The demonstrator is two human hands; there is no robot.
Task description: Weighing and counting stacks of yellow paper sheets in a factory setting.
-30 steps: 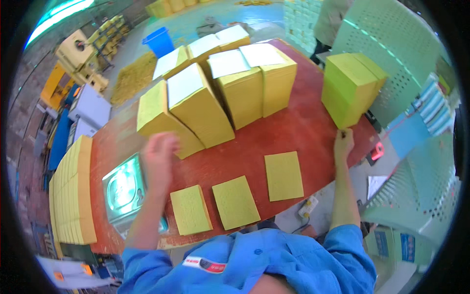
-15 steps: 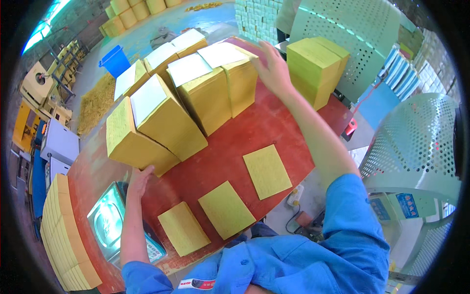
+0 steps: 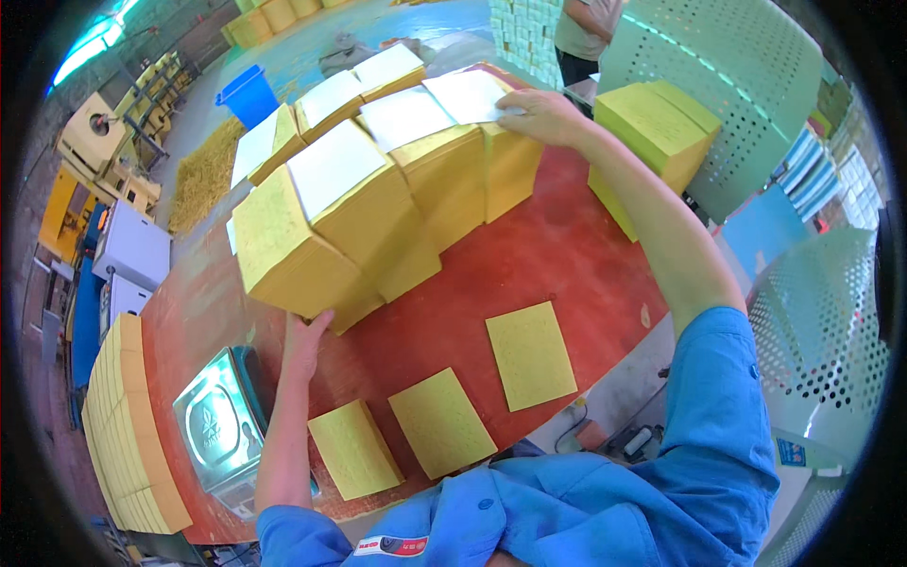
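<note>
A row of tall yellow paper stacks [image 3: 378, 269], several with white sheets [image 3: 337, 168] on top, stands on a red table [image 3: 557, 250]. At the row's far right end, my right hand [image 3: 546, 115] has its fingers bent over the top corner of the end stack [image 3: 513, 168], touching the white sheet [image 3: 466, 94] there. My left hand [image 3: 304, 342] rests against the bottom edge of the nearest stack [image 3: 295, 248], thumb and fingers apart; some fingertips are hidden. Closer to me lie three smaller yellow paper stacks [image 3: 441, 421].
A shiny scale [image 3: 219, 420] sits left of my left forearm. Banded yellow bundles [image 3: 142, 430] line the table's left side. More yellow stacks [image 3: 652, 132] stand right, by perforated green guards [image 3: 718, 85]. Beyond are a blue bin [image 3: 249, 97] and another person [image 3: 584, 38].
My right hand has come down from above onto the end stack's top corner, its fingers bending. My left hand stays at the nearest stack's bottom edge. The whole view has shifted somewhat.
</note>
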